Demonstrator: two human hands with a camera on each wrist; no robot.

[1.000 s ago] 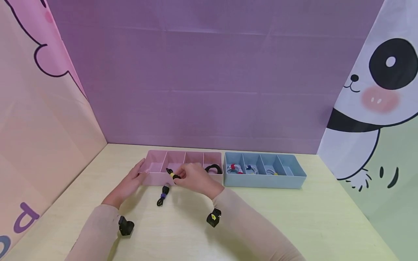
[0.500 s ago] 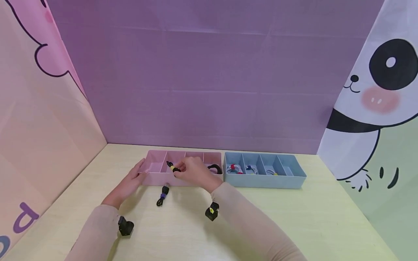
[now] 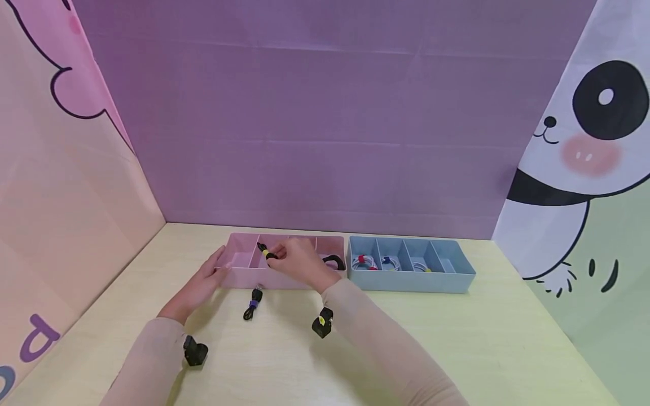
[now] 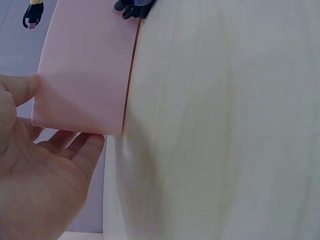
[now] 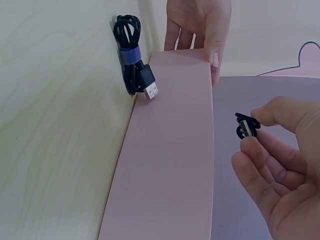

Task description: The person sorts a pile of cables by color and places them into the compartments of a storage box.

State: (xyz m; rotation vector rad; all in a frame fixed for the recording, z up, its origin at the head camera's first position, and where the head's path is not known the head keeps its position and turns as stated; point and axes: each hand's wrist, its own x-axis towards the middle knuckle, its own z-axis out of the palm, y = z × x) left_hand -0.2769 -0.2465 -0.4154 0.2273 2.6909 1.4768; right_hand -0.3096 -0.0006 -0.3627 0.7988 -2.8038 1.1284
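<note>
My right hand [image 3: 299,260] pinches a coiled black USB cable [image 3: 266,251] with a yellow tie, above the pink divided box [image 3: 244,278]. The cable's metal plug [image 5: 246,128] faces the right wrist camera. At the box's left end, my left hand [image 3: 200,285] rests against it, the thumb at the rim and the fairly straight fingers [image 4: 87,155] along the end wall. A second black USB cable [image 3: 253,304] with a purple tie lies on the table before the box. Black cable [image 3: 333,260] fills part of the box's rightmost compartment; my right hand partly hides the compartments beside it.
A blue divided box [image 3: 411,282] stands right of the pink one. White cables with red [image 3: 364,261], blue [image 3: 390,262] and yellow [image 3: 421,267] ties lie in three of its compartments. Behind both boxes rises a purple backdrop [image 3: 325,113].
My right hand has risen and moved slightly away from me with the yellow-tied cable, from the front wall to over the pink box. My left hand stays in place.
</note>
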